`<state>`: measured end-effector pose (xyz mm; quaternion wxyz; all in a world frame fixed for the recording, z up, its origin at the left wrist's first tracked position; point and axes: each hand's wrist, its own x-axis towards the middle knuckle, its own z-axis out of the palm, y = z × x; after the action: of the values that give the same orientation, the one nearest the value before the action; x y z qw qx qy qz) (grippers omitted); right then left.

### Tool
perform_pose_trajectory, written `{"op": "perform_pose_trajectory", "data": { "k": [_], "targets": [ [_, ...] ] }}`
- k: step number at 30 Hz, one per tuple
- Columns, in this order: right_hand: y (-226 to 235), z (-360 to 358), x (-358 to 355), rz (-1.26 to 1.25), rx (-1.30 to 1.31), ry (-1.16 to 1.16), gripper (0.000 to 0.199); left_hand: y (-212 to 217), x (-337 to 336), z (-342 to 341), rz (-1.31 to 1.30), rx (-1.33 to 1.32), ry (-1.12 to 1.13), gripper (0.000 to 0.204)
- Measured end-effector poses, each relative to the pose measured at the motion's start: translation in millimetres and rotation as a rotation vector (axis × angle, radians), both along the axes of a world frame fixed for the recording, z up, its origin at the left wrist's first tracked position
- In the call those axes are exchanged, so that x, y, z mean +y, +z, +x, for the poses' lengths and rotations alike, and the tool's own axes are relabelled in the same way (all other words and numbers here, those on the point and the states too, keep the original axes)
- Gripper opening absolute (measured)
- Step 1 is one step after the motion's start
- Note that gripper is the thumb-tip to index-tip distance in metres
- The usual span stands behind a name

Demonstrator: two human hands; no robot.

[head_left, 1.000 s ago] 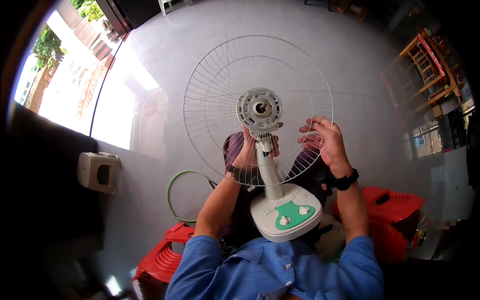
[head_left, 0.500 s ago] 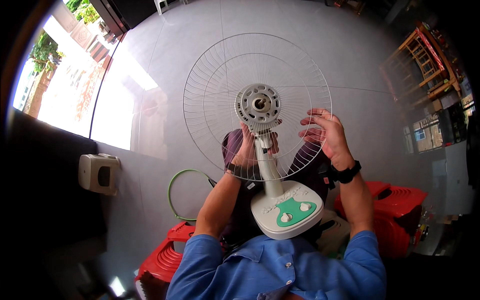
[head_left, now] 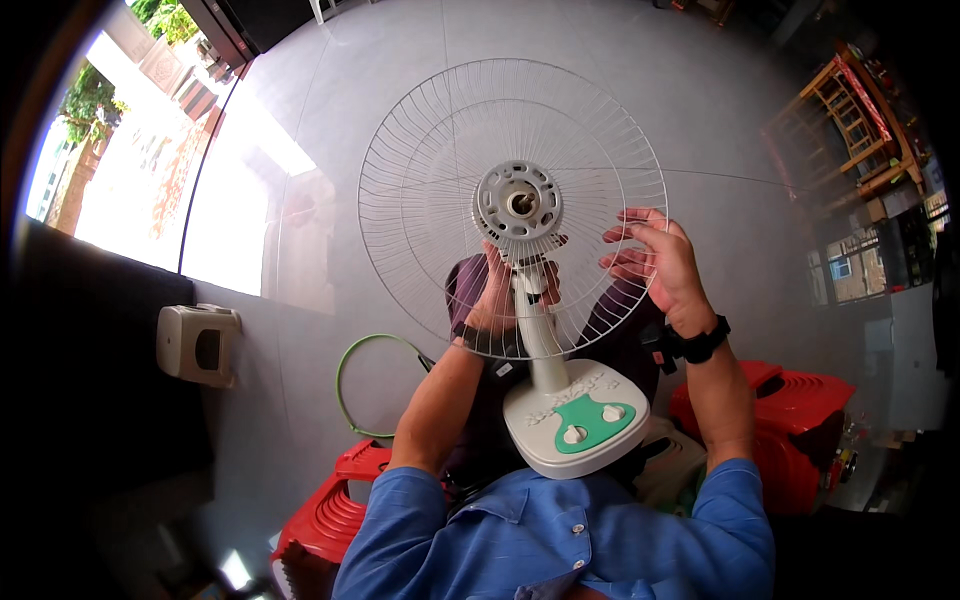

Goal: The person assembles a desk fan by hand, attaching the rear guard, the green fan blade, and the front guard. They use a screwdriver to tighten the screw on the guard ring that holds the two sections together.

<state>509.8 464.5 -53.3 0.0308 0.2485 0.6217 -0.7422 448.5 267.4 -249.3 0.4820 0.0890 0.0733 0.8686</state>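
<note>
A white fan body stands tilted between my legs, its motor head (head_left: 517,203) pointing up and its base (head_left: 577,463) with a green knob panel resting close to my shirt. My left hand (head_left: 494,296) is closed around the fan's neck just below the motor head; part of its fingers is hidden behind it. Around the motor head lies a round wire fan guard (head_left: 410,160). My right hand (head_left: 660,262) holds the guard's right rim, fingers curved and somewhat apart among the wires. No blade shows on the shaft.
Red plastic stools (head_left: 765,430) stand on both sides of me. A green hoop (head_left: 340,385) lies on the grey floor at left, near a beige plastic stool-like box (head_left: 198,345). A wooden chair (head_left: 850,120) is at far right, a bright doorway (head_left: 150,160) at far left.
The wire guard has shifted slightly up and to the left and looks a little larger. My right hand has moved slightly with it. My left hand stays at the neck.
</note>
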Motion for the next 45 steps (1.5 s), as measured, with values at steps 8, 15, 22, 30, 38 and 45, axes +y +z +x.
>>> {"op": "perform_pose_trajectory", "data": {
  "k": [8, 15, 22, 30, 38, 45],
  "targets": [
    [-2.9, 6.1, -7.4, -0.025, -0.001, -0.044, 0.035, 6.3, 0.2, -0.2, -0.034, 0.029, 0.024, 0.123],
    [-7.7, 11.5, -8.3, -0.078, 0.008, -0.076, 0.036, 6.8, 1.1, -1.1, -0.025, 0.025, 0.012, 0.123],
    [-0.3, 12.2, -15.7, -0.038, 0.005, -0.04, 0.037, 6.0, 0.8, -1.7, -0.024, 0.023, 0.013, 0.123],
    [2.4, 15.1, -10.5, 0.049, 0.01, -0.023, 0.043, 8.5, -1.9, -0.5, -0.018, 0.017, 0.012, 0.124],
    [-2.9, 27.5, -24.2, 0.023, 0.031, 0.015, 0.045, 6.5, -1.2, -0.6, 0.001, 0.011, 0.0, 0.124],
    [-4.7, 22.1, -6.8, 0.081, 0.025, 0.044, 0.04, 8.4, -0.7, -2.5, 0.023, -0.002, -0.019, 0.124]
  ]
}}
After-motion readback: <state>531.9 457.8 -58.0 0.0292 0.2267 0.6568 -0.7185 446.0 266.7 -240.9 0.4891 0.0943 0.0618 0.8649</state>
